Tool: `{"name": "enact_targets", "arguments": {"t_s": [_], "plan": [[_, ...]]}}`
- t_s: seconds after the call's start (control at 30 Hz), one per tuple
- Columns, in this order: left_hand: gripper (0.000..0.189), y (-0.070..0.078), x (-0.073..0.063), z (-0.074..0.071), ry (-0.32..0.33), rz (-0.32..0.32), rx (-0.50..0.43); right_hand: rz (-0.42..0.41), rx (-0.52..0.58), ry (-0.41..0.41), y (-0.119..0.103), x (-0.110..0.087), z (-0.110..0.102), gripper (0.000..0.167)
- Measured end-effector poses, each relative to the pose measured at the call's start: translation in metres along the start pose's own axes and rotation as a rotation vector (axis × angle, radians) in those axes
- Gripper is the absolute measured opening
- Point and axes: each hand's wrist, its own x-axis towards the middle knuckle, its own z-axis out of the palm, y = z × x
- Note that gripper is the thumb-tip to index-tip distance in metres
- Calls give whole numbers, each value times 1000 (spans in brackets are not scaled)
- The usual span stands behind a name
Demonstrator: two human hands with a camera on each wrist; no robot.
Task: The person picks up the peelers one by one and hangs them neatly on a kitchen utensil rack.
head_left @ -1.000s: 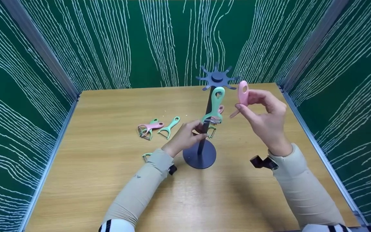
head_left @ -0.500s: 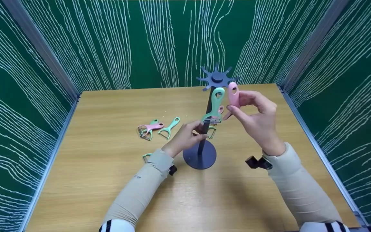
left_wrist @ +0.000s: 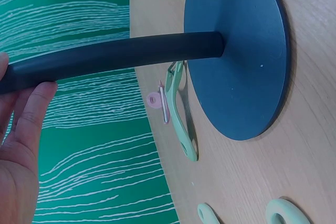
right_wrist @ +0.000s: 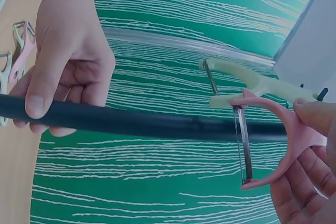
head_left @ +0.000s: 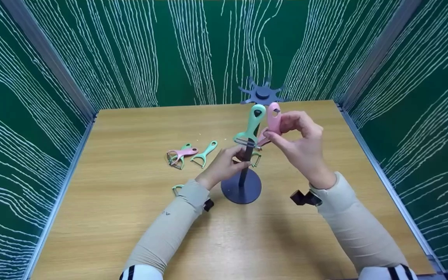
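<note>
My left hand (head_left: 226, 163) grips the pole (left_wrist: 131, 53) of a dark stand with a round base (head_left: 231, 190). A spoked hook ring (head_left: 262, 95) tops the pole. From one front hook hangs a light green Y-shaped peeler (head_left: 253, 125), blade downward. Beside it, thumb and fingers of my right hand (head_left: 305, 146) pinch a pink Y peeler (head_left: 273, 121) by its handle. A dark hook tip shows in the hole of that handle. In the right wrist view the pink peeler's metal blade (right_wrist: 244, 145) overlaps the pole, with the green peeler (right_wrist: 247, 80) just behind.
Left of the stand, a pink peeler (head_left: 181, 152) lies across a green one, next to another green peeler (head_left: 206, 153). One more green peeler (left_wrist: 178, 114) lies behind the base, near a pink piece (left_wrist: 154, 100). Green, white-streaked panels (head_left: 123, 50) enclose the table.
My right hand has brought the pink peeler leftward to the hook ring. The ring has turned slightly, shifting the hanging green peeler left. My left hand has stayed on the pole.
</note>
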Motion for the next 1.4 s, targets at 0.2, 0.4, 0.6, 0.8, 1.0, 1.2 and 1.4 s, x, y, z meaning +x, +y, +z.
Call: {"name": "enact_targets", "arguments": {"t_s": [0.2, 0.4, 0.6, 0.8, 1.0, 1.2, 1.4], "plan": [[16, 0, 0, 0, 0, 13, 12, 1, -4, -10, 0, -1, 2, 40], [17, -1, 0, 0, -2, -1, 15, -18, 26, -7, 2, -3, 1, 41], [15, -1, -1, 0, 6, -1, 17, -26, 37, 2, 4, -3, -4, 42], [16, 0, -1, 0, 0, -8, 6, 27, 17, 53, 6, -3, -13, 42], [17, 0, -1, -1, -10, -21, -2, 79, -11, 88, 13, -3, -22, 39], [17, -1, -1, -1, -19, -33, -6, 137, -77, 93, 34, -7, -27, 36], [16, -2, -1, 0, -15, -28, 1, 216, -128, 77, 58, -12, -26, 35]]}}
